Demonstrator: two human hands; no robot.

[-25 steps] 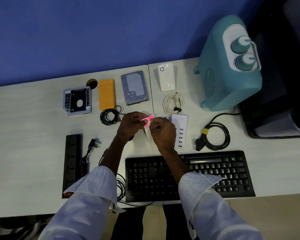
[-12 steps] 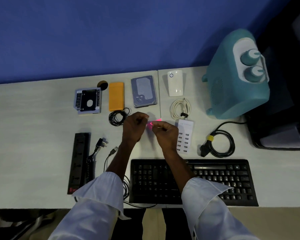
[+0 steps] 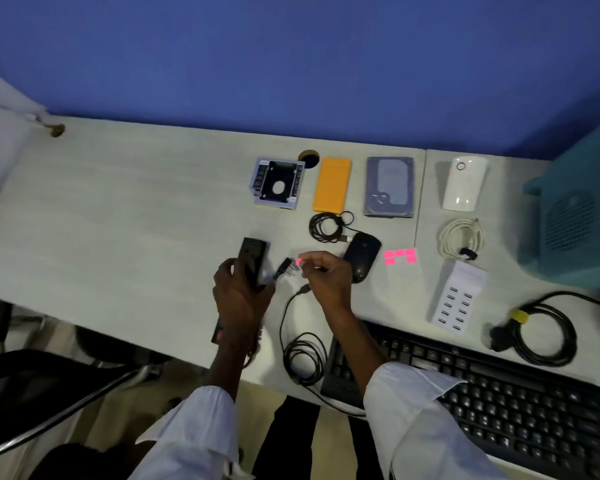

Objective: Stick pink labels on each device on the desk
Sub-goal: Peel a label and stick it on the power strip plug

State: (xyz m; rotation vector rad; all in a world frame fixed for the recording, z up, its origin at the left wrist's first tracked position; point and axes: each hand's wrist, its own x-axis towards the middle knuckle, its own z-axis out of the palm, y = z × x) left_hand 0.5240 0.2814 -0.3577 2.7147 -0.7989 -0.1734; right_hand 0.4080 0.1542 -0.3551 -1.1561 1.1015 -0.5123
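Observation:
My left hand [image 3: 240, 295] grips a black power strip [image 3: 253, 258], lifted at its far end off the desk. Between the fingertips of my right hand [image 3: 326, 277] is one small pink label [image 3: 298, 261], held just right of the strip, beside its plug [image 3: 284, 268]. The label sheet [image 3: 400, 257] with several pink labels lies flat on the desk right of a black mouse [image 3: 361, 259]. Along the back stand a drive caddy [image 3: 278, 183], an orange case [image 3: 331, 189], a hard drive [image 3: 389, 186] and a white adapter [image 3: 463, 183].
A white USB charging hub [image 3: 456, 301] and a coiled white cable [image 3: 461, 237] lie right of the sheet. A black keyboard [image 3: 482, 400] sits at the front edge, coiled black cables [image 3: 534, 332] beside it, a teal appliance [image 3: 579, 216] at far right. A chair [image 3: 32, 393] stands lower left.
The view swung left. Both hands left the label sheet, which now lies on the desk; my left hand took hold of the power strip, my right carries one peeled label.

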